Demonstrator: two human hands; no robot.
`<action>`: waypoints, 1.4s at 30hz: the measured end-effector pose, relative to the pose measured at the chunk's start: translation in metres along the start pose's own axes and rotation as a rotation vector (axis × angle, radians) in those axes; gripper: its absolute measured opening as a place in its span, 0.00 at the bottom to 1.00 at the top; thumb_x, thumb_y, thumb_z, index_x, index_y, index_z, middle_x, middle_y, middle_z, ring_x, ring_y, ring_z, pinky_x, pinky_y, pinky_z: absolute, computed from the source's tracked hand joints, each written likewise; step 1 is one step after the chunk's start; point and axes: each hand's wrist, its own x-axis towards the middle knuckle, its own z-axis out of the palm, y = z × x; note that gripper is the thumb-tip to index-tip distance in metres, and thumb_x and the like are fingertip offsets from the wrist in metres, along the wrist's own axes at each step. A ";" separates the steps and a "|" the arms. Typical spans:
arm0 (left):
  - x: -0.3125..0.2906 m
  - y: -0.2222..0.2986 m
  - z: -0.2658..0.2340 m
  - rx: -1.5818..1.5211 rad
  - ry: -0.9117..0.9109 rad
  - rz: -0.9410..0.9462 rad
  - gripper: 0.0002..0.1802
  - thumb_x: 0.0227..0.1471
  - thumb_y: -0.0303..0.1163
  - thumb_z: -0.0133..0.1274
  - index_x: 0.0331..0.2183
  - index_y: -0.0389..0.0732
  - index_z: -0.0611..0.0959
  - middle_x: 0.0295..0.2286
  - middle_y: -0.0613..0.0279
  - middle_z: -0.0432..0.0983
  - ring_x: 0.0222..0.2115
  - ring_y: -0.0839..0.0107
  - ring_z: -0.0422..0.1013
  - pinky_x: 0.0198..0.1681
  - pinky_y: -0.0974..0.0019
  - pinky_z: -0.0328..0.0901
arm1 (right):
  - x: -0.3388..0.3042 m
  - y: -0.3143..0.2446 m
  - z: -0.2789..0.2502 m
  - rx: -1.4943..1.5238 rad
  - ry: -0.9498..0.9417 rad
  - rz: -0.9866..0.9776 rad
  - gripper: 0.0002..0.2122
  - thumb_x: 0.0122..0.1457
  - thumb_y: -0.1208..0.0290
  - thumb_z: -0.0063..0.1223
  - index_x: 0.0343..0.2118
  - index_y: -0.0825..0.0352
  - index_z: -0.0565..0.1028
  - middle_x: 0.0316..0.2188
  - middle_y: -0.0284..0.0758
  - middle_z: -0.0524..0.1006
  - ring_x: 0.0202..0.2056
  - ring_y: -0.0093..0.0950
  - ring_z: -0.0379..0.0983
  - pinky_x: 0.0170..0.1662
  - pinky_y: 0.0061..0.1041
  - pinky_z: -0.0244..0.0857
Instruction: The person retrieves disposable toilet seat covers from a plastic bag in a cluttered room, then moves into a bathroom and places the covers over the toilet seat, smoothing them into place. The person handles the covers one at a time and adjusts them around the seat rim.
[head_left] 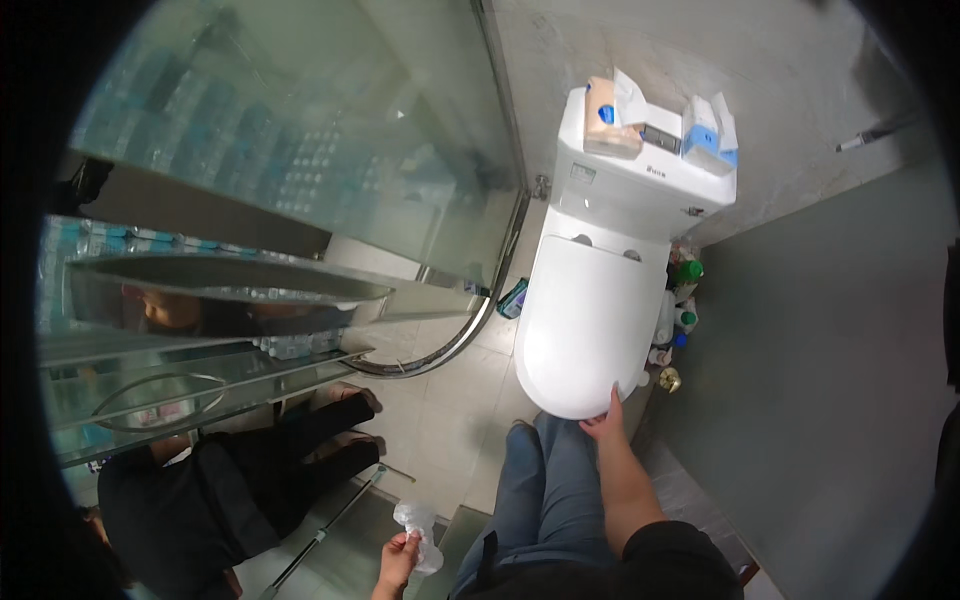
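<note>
A white toilet lid [590, 320] lies over the bowl in front of me. My right hand [605, 415] pinches its front right edge, thumb on top and fingers curled beneath. Whether the lid is raised a little I cannot tell. Low on the left, beside my knees, my left hand [398, 558] is closed on a crumpled white tissue [425, 548], thin and partly see-through, which hangs out of the fist.
The tank [620, 190] bears an orange tissue pack [612, 118] and a blue-white one [708, 140]. Several bottles [685, 300] stand right of the toilet. A curved glass shower enclosure [440, 150] is at left. Another person [230, 490] in black stands near a long pole [320, 535].
</note>
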 end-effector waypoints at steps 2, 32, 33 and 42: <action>0.001 0.007 0.017 0.020 -0.004 0.008 0.12 0.58 0.36 0.54 0.26 0.41 0.82 0.19 0.76 0.72 0.17 0.86 0.62 0.20 0.78 0.55 | -0.022 -0.007 -0.003 -0.105 0.112 -0.025 0.39 0.48 0.40 0.59 0.58 0.59 0.61 0.56 0.40 0.63 0.59 0.39 0.57 0.59 0.47 0.50; 0.016 0.053 0.080 0.119 -0.025 0.034 0.10 0.60 0.34 0.51 0.31 0.38 0.82 0.20 0.76 0.71 0.20 0.86 0.61 0.23 0.77 0.55 | 0.087 -0.074 -0.022 -0.621 0.099 -0.181 0.27 0.55 0.61 0.56 0.56 0.65 0.66 0.49 0.39 0.72 0.49 0.41 0.69 0.48 0.46 0.64; 0.010 0.049 0.083 0.117 -0.002 0.025 0.10 0.60 0.33 0.51 0.31 0.38 0.82 0.20 0.76 0.71 0.19 0.86 0.61 0.22 0.77 0.55 | 0.066 -0.062 -0.005 -0.639 0.206 -0.172 0.28 0.54 0.60 0.57 0.58 0.64 0.65 0.52 0.40 0.71 0.52 0.44 0.67 0.51 0.51 0.61; 0.002 0.081 0.088 0.218 -0.086 0.158 0.11 0.60 0.35 0.51 0.31 0.38 0.81 0.19 0.76 0.70 0.19 0.86 0.61 0.21 0.77 0.56 | -0.075 -0.110 -0.003 -0.546 0.164 -0.167 0.19 0.56 0.60 0.57 0.43 0.70 0.73 0.33 0.41 0.77 0.30 0.35 0.76 0.32 0.39 0.73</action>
